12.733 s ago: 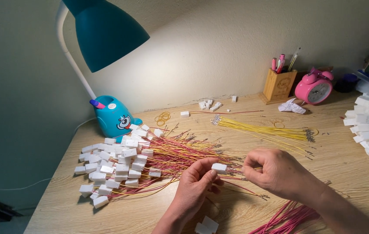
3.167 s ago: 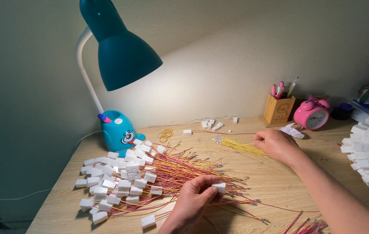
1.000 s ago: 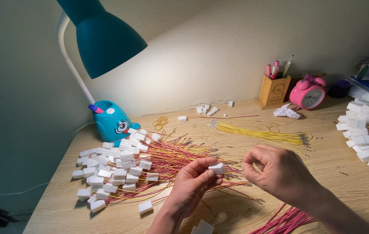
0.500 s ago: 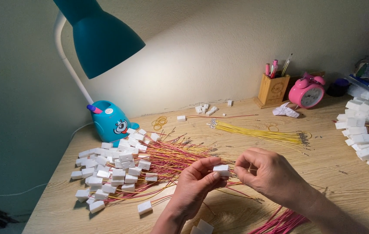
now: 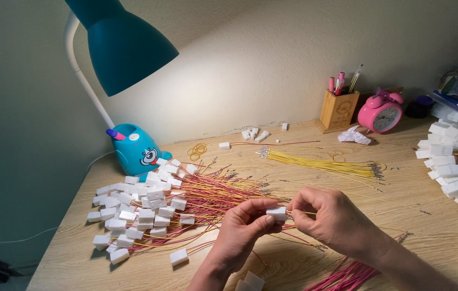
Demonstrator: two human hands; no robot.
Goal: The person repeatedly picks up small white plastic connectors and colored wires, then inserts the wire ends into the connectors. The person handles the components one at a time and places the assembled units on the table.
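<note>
Head view: left hand (image 5: pixel 242 229) grip pinches white connector (image 5: pixel 277 213), right of connector pile (image 5: pixel 137 207); right hand (image 5: pixel 332 220) grip pinches yellow wire (image 5: pixel 303 213). Best to steady connector and feed wire straight.

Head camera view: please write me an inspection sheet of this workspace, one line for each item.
Surface: wooden desk, lit by teal lamp.
Job's things: white connector pinched in left hand; right hand holds a thin wire at it.
Clutter: pile of wired connectors, yellow wire bundle, pink wires, more connectors at right.
Grippers: both hands closed in pinches.
Cables: lamp cord, left.
Surroundings: pink alarm clock, pen holder, plain wall.
</note>
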